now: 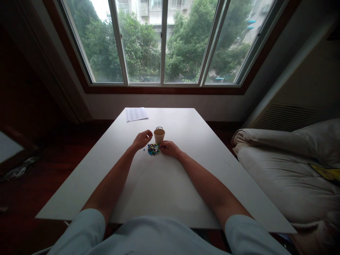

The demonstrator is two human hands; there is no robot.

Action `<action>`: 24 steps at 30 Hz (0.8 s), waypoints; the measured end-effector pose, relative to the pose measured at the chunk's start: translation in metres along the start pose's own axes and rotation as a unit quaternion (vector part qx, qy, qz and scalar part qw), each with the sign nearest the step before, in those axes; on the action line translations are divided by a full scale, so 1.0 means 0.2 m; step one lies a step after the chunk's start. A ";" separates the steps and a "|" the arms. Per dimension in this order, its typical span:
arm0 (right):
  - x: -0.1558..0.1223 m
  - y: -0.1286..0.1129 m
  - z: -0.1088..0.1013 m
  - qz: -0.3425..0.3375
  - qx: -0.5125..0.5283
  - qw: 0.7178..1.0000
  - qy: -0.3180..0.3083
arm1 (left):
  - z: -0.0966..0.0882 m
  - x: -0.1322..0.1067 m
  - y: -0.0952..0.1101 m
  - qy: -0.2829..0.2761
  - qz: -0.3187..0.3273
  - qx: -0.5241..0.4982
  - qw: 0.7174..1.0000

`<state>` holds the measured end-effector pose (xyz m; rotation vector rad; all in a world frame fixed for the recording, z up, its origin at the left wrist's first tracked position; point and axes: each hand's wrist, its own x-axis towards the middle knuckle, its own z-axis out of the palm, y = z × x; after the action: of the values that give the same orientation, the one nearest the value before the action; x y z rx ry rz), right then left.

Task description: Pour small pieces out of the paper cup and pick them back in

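Observation:
A small pile of tiny coloured pieces [153,149], blue, green and yellow, lies on the white table [164,184]. Just behind it stands a tan paper cup [159,135]. My left hand [142,139] hovers left of the cup, a little above the pile, its fingers curled in a pinch; what it holds is too small to see. My right hand [169,148] rests on the table right of the pile, fingers curled and touching the pile's edge.
A sheet of printed paper [136,114] lies at the table's far left corner. A small dark object [159,128] sits behind the cup. A cream sofa or bedding [287,166] stands close on the right. Large windows fill the far wall.

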<state>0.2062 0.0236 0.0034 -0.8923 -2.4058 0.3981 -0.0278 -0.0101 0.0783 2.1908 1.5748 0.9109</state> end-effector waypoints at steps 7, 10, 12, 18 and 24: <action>0.00 0.00 -0.02 0.018 -0.013 0.994 0.103 | 0.10 -0.01 0.11 0.031 -0.021 -0.050 0.998; 0.00 -0.01 -0.04 0.029 -0.020 0.992 0.125 | 0.14 -0.01 0.12 0.039 -0.030 -0.057 0.997; 0.01 -0.02 -0.04 0.036 -0.020 0.990 0.135 | 0.16 -0.01 0.11 0.047 -0.032 -0.074 0.996; 0.00 -0.03 -0.05 0.046 -0.016 0.985 0.165 | 0.22 0.02 0.05 0.116 -0.038 -0.200 0.972; 0.00 -0.03 -0.05 0.042 -0.021 0.982 0.182 | 0.25 0.06 0.04 0.125 -0.057 -0.371 0.918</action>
<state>0.2083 0.0196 0.0138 -0.9922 -2.0530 0.1944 0.0116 0.0039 0.0485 1.4736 1.1480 1.4912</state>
